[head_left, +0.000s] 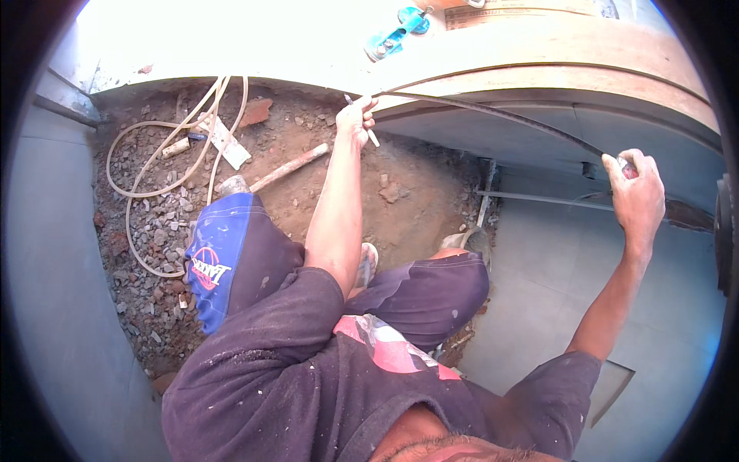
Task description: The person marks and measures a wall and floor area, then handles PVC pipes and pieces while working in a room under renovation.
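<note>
My left hand [352,123] is closed on a thin white marker [372,137] and the end of a dark measuring tape blade [508,114], at the edge of a pale wooden board [554,75]. The blade arcs down to the right, to my right hand [639,189], whose fingers wrap round a reddish tape case [630,169], partly hidden by them. Below the board is a grey vertical face [531,137] with a small dark notch in it.
My knees are bent over rubble and dirt [400,192]. A looped hose [130,206], a long-handled hammer [288,162] and a broken brick [255,112] lie there. A turquoise tool [400,31] sits on the white ledge. Grey tiles [554,292] cover the right side.
</note>
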{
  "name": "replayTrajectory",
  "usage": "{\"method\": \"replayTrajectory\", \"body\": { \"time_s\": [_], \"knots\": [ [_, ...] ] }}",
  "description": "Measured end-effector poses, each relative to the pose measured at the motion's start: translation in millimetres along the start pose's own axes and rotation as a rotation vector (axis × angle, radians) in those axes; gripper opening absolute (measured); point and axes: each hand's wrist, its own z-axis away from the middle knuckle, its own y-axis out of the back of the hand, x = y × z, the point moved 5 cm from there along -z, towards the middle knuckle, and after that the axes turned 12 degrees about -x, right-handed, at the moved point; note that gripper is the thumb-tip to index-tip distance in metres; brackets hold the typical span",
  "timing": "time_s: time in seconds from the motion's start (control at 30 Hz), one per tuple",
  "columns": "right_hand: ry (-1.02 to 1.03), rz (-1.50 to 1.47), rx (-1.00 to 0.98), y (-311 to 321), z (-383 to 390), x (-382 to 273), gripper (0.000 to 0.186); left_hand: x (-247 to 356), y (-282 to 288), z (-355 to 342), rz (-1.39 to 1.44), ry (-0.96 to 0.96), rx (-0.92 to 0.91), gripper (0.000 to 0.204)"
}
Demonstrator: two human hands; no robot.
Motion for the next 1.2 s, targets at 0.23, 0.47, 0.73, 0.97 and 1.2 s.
{"method": "replayTrajectory", "body": {
  "time_s": [0.23,0.47,0.73,0.97,1.2],
  "knots": [
    [0.052,0.149,-0.005,17,-28,-55,0.032,-3,-11,-5,-0.079,-0.027,0.131,0.016],
    [0.056,0.183,-0.029,17,-48,-87,0.039,-7,-27,-3,-0.166,-0.032,0.14,0.015],
    [0.052,0.231,-0.097,21,-61,-105,0.041,-11,-24,-5,-0.164,-0.063,0.139,0.013],
    [0.123,0.317,-0.016,24,-65,-109,0.04,-3,-26,-13,-0.431,-0.282,0.225,0.018],
    [0.11,0.289,-0.03,23,-69,-106,0.039,13,-52,-4,-0.799,-0.408,0.121,0.026]
  ]
}}
